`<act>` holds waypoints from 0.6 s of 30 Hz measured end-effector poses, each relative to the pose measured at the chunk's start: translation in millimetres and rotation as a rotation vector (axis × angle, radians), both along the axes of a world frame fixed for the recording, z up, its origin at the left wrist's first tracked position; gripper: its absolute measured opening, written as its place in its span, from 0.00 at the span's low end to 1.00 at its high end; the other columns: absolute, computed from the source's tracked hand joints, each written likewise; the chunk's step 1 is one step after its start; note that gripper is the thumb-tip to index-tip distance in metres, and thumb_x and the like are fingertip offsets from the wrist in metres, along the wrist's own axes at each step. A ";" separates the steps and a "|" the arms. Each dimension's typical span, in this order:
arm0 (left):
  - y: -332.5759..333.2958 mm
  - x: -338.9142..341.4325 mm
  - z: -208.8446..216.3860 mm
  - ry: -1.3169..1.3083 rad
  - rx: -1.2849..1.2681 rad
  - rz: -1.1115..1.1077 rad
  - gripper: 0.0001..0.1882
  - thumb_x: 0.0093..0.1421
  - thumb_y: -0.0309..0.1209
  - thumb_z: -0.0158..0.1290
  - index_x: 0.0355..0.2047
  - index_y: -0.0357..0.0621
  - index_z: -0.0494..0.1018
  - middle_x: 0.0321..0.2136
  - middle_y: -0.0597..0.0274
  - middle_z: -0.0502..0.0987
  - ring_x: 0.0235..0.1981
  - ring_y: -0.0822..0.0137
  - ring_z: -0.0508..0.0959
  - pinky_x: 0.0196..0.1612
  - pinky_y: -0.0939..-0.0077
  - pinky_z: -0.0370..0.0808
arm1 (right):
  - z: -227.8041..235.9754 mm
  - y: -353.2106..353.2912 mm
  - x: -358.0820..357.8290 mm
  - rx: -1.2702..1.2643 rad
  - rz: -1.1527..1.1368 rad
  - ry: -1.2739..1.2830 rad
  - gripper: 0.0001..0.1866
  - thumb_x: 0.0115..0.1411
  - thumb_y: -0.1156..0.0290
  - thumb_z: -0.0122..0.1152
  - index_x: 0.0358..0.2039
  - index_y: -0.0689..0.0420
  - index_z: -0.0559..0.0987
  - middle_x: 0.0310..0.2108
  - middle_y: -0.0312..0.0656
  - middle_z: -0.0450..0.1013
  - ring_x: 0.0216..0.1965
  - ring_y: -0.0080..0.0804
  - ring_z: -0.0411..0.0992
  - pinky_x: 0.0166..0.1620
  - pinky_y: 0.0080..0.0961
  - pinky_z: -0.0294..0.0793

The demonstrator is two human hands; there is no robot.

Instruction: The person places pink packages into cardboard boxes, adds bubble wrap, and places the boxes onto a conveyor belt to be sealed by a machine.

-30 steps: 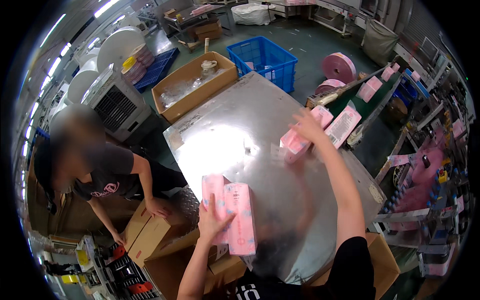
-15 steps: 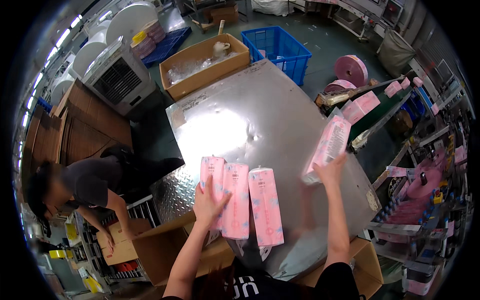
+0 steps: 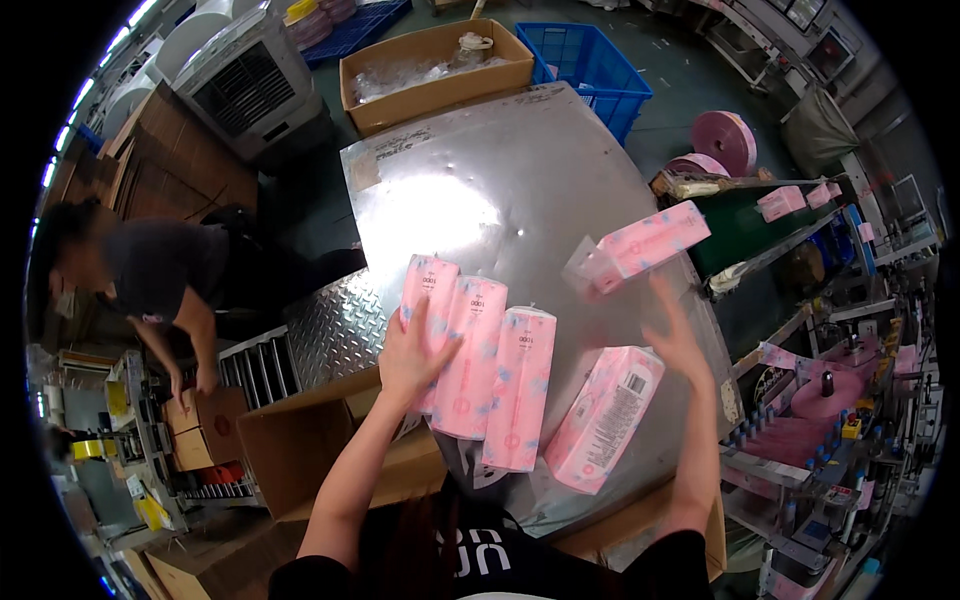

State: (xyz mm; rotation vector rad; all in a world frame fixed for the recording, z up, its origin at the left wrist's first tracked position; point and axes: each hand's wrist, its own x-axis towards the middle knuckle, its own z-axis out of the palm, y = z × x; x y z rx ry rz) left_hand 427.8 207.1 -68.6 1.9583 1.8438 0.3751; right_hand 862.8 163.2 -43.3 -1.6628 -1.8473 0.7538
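Observation:
Three pink tissue packs (image 3: pixel 520 390) lie side by side on the metal table, leaning slightly away from me on the left. My left hand (image 3: pixel 408 358) rests with spread fingers on the leftmost pack (image 3: pixel 428 290), its thumb reaching over the middle pack (image 3: pixel 474 340). Right of this row lies another tissue pack (image 3: pixel 605 420), slanted, with its printed label side and barcode up. My right hand (image 3: pixel 680 335) is open above the table's right side, its fingers blurred and pointing to a pack with a loose clear wrapper end (image 3: pixel 655 240) by the conveyor; they look apart from it.
A green conveyor (image 3: pixel 745 235) carries more packs at the right. Beyond the metal table (image 3: pixel 560 190) stand an open carton of clear plastic (image 3: pixel 435 80) and a blue crate (image 3: pixel 590 75). Open cartons (image 3: pixel 300 440) sit near me. At left, a co-worker (image 3: pixel 160 270) bends over a box.
My right hand has let go of the pack it held, which now lies beside the row, and has moved toward another pack at the conveyor. The view has shifted; the co-worker's box has turned.

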 end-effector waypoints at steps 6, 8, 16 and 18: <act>1.9 1.3 -5.2 0.060 0.022 -0.035 0.47 0.49 0.58 0.60 0.66 0.57 0.57 0.57 0.35 0.63 0.55 0.41 0.70 0.52 0.53 0.72 | -43.1 151.4 -19.3 -0.226 -0.954 -0.152 0.65 0.44 0.38 0.68 0.69 0.65 0.45 0.68 0.70 0.40 0.70 0.66 0.36 0.69 0.50 0.45; -3.1 -2.8 -8.2 0.070 0.014 -0.106 0.47 0.48 0.60 0.60 0.66 0.57 0.58 0.58 0.33 0.61 0.56 0.39 0.69 0.52 0.52 0.73 | -48.2 162.8 -23.9 -0.236 -1.149 -0.093 0.71 0.40 0.39 0.71 0.68 0.70 0.40 0.68 0.69 0.42 0.70 0.63 0.39 0.69 0.47 0.48; -42.3 1.8 1.3 -0.003 -0.074 -0.352 0.51 0.45 0.57 0.64 0.67 0.57 0.55 0.60 0.38 0.60 0.58 0.41 0.67 0.54 0.54 0.72 | -49.5 53.6 73.9 -0.347 -0.527 -0.404 0.67 0.33 0.62 0.77 0.67 0.71 0.42 0.63 0.63 0.56 0.63 0.51 0.60 0.64 0.36 0.62; -44.9 1.5 -3.7 -0.142 -0.088 -0.326 0.51 0.47 0.57 0.62 0.67 0.54 0.55 0.60 0.40 0.62 0.58 0.44 0.68 0.54 0.56 0.72 | -50.0 -21.5 94.9 -0.320 -0.410 -0.368 0.58 0.31 0.66 0.78 0.62 0.69 0.56 0.56 0.60 0.66 0.58 0.46 0.67 0.60 0.35 0.67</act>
